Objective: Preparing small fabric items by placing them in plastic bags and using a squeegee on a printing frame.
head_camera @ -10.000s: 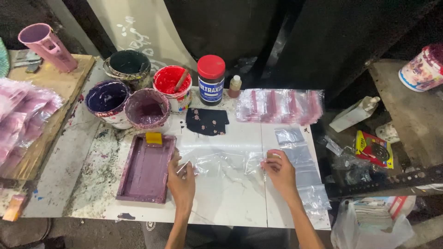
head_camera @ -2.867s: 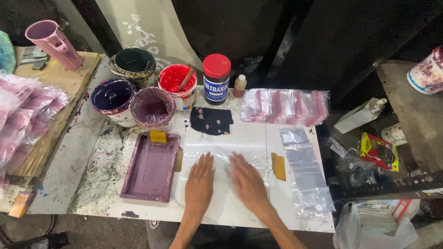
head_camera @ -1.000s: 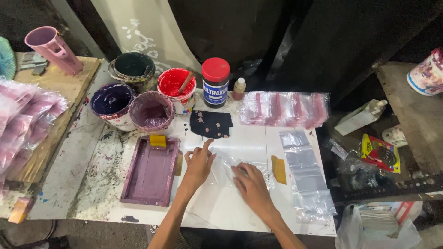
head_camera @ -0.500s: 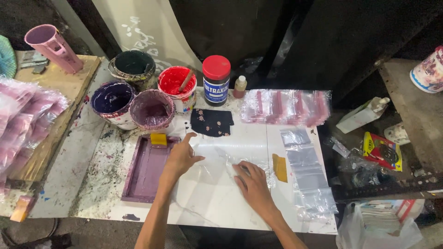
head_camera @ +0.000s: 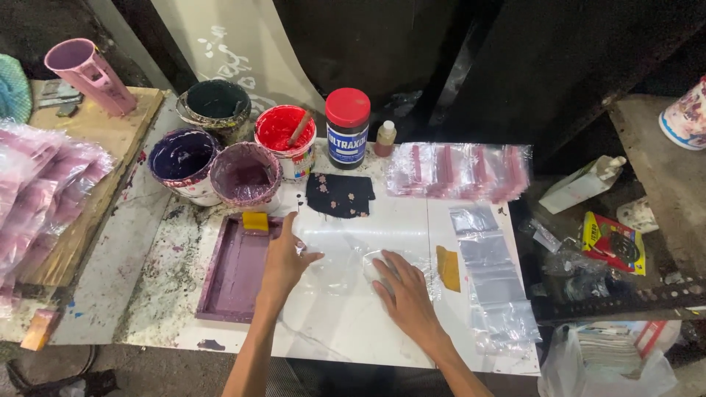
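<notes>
While both hands lie flat with fingers spread, the left hand (head_camera: 283,261) and right hand (head_camera: 401,290) press a clear plastic bag (head_camera: 346,254) onto the smooth white tabletop (head_camera: 331,331). Glossy, thin and crinkled, the bag seems to run lengthwise left to right, though its edges are hard to trace. Just left sits a shallow purple tray (head_camera: 235,268); farther back stand round paint tubs (head_camera: 243,173).

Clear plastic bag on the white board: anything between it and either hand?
Nothing visible. The left hand and right hand both lie directly on the clear plastic bag; the purple tray and yellow scraper sit off to the sides.
</notes>
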